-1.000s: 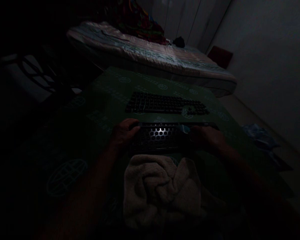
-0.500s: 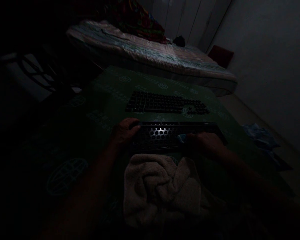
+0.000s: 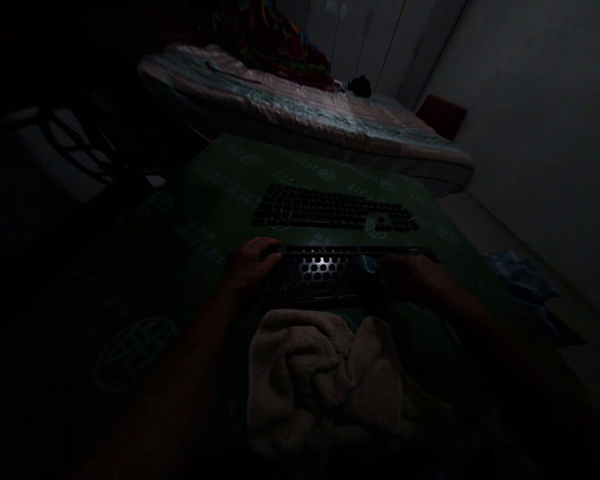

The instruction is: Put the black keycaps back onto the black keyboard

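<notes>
Curled over the left end of the frame [image 3: 325, 277], the left grip [image 3: 250, 265] is clamped on it. That perforated frame sits on the green desk [image 3: 205, 200] and spans from one hand to the other. On its right part rests the right grip [image 3: 415, 280], fingers closed on a small blue piece [image 3: 367, 262] too dim to name. Keys [image 3: 330, 208] lie just beyond the frame, and a towel [image 3: 320, 373] lies just nearer.

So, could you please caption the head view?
Left hand grips a perforated keyboard frame, right hand holds a blue thing against it; towel nearer, keys beyond.
</notes>
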### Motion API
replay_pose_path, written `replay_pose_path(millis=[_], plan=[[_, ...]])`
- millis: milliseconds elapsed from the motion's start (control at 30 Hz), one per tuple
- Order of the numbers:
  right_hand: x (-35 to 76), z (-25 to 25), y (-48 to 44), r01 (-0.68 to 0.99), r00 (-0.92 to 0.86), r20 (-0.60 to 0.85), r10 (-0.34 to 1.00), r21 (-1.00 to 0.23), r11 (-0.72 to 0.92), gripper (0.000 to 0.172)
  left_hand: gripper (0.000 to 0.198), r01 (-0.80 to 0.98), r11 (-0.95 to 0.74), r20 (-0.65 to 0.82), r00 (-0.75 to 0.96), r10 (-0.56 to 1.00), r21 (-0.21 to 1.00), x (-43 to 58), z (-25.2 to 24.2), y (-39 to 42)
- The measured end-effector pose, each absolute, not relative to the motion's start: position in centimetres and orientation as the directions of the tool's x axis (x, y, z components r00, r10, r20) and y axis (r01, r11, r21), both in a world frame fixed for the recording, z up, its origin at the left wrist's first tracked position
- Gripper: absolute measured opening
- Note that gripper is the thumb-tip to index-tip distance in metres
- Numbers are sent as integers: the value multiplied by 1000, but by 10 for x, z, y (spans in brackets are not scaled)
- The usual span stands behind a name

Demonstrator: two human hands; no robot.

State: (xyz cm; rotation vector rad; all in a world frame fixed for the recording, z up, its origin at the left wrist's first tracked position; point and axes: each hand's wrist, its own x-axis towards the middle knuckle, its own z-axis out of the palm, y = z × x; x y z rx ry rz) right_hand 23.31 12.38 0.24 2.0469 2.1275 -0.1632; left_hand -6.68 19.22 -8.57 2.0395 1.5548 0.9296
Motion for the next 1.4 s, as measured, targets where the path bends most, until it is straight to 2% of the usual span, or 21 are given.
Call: replay_pose_path(millis=[400, 667, 800, 967, 1067, 1400], plan=[[202, -7, 124, 972, -50, -340, 939, 199, 124, 31, 35, 684, -292, 263, 150, 953, 669, -68, -88, 193], [210, -3, 114, 977, -26, -397, 917, 185, 108, 31, 36, 673, -302, 266, 160, 951, 675, -67, -85, 191], [216, -4, 105, 990, -18, -439, 898, 119, 78, 30, 35, 673, -295, 261, 155, 953, 678, -67, -86, 192], [229, 0, 109, 1000, 0, -323, 946, -12, -4, 34, 35, 683, -281, 251, 146, 957, 674, -66, -85, 190], [226, 0, 117, 999, 12, -264, 964, -44, -25, 35, 34, 681, -264, 240, 132, 962, 683, -65, -84, 189], [188, -9, 131, 996, 52, -309, 950, 82, -27, 34, 35, 679, -266, 230, 144, 962, 685, -66, -85, 190]])
